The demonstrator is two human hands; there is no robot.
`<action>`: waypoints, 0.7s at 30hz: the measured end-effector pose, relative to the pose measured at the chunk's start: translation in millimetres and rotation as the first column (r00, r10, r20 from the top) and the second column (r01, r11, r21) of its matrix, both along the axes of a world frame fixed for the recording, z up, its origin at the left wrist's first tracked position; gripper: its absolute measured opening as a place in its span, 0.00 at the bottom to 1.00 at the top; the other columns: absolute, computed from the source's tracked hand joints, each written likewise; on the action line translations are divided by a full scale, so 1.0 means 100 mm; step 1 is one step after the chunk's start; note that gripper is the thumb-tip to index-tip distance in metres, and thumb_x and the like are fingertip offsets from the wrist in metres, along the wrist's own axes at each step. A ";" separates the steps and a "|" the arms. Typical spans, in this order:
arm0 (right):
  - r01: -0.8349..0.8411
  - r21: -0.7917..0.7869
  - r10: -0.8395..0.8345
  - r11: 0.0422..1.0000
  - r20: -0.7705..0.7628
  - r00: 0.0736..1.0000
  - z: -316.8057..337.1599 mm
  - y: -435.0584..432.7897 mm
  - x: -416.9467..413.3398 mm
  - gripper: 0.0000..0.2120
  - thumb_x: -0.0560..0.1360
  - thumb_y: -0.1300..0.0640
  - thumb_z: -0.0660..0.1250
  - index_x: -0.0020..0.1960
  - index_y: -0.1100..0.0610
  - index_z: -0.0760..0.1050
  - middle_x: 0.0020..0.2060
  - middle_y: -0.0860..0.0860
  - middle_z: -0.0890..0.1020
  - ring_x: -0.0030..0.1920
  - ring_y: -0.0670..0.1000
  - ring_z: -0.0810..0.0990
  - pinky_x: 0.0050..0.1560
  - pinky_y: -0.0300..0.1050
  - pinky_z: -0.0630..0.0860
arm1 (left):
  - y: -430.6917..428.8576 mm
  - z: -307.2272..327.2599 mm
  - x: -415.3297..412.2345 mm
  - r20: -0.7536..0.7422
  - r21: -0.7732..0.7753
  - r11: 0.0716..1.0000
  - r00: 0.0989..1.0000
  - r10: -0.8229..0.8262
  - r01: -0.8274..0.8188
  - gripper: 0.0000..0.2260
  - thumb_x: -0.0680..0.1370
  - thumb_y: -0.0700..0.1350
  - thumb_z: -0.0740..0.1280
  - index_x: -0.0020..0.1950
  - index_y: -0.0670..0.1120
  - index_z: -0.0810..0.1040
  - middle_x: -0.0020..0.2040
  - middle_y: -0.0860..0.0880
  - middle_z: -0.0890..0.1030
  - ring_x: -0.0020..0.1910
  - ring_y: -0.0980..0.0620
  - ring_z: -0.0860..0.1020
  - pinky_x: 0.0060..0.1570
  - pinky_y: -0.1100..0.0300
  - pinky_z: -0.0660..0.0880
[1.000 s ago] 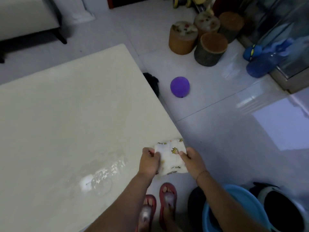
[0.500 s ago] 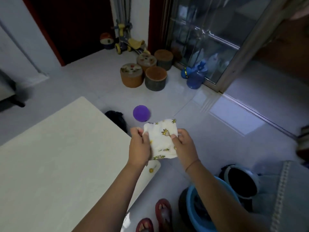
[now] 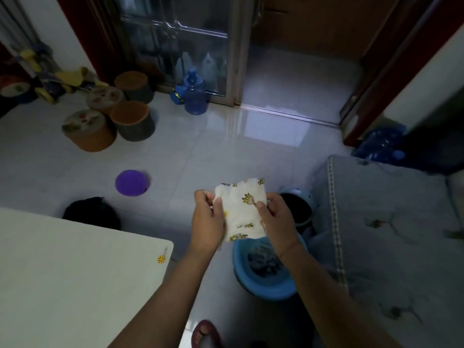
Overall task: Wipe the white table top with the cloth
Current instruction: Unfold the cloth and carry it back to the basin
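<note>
A small white cloth [image 3: 241, 212] with yellow giraffe prints is held up in the air between both hands. My left hand [image 3: 207, 218] pinches its left edge and my right hand [image 3: 275, 222] pinches its right edge. The cloth hangs over the floor, to the right of the white table top [image 3: 70, 277], which fills the lower left. Only the table's near right corner shows, with a tiny yellow flower-shaped thing [image 3: 161, 259] near its edge.
A blue basin [image 3: 263, 280] with dark contents sits on the floor below the cloth. A grey cushioned seat [image 3: 391, 234] stands at the right. A purple ball [image 3: 131, 182], a black object [image 3: 91, 214], several round stools [image 3: 131, 120] and a blue bottle [image 3: 194, 96] lie beyond.
The view has swung right, away from the table. Both hands carried the cloth off the table's edge and now hold it over the floor above the blue basin.
</note>
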State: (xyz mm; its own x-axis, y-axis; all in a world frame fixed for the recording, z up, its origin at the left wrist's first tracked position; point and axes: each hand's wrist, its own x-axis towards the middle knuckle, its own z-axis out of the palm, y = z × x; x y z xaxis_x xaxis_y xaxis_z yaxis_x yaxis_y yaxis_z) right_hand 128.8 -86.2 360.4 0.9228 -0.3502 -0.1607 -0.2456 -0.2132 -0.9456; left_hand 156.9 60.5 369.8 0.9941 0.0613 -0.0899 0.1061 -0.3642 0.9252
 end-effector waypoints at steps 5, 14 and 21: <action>0.087 0.028 -0.085 0.996 -0.080 0.993 -0.55 -0.59 -0.60 0.02 0.79 0.61 0.62 0.47 0.55 0.72 0.37 0.54 0.77 0.36 0.51 0.75 0.38 0.51 0.74 | -0.59 -0.59 -0.41 -0.077 0.021 0.991 0.989 -0.127 0.129 0.04 0.82 0.43 0.58 0.50 0.46 0.64 0.35 0.51 0.71 0.30 0.55 0.70 0.33 0.55 0.69; 0.151 0.092 -0.108 0.984 -0.360 0.926 -2.34 -0.97 -1.54 0.09 0.75 0.62 0.66 0.50 0.50 0.72 0.46 0.56 0.82 0.48 0.55 0.81 0.51 0.58 0.79 | -0.98 -2.44 -1.16 -0.318 0.101 0.913 0.882 -0.348 0.396 0.14 0.81 0.51 0.54 0.67 0.58 0.64 0.53 0.55 0.75 0.47 0.56 0.76 0.45 0.62 0.69; 0.085 0.100 -0.020 0.991 -0.526 0.850 -3.54 -1.02 -1.79 0.24 0.69 0.65 0.71 0.60 0.51 0.67 0.45 0.50 0.80 0.48 0.49 0.80 0.42 0.35 0.77 | -1.04 -3.67 -1.35 -0.457 0.168 0.739 0.716 -0.528 0.652 0.28 0.77 0.48 0.58 0.76 0.57 0.55 0.57 0.53 0.66 0.51 0.54 0.73 0.46 0.60 0.70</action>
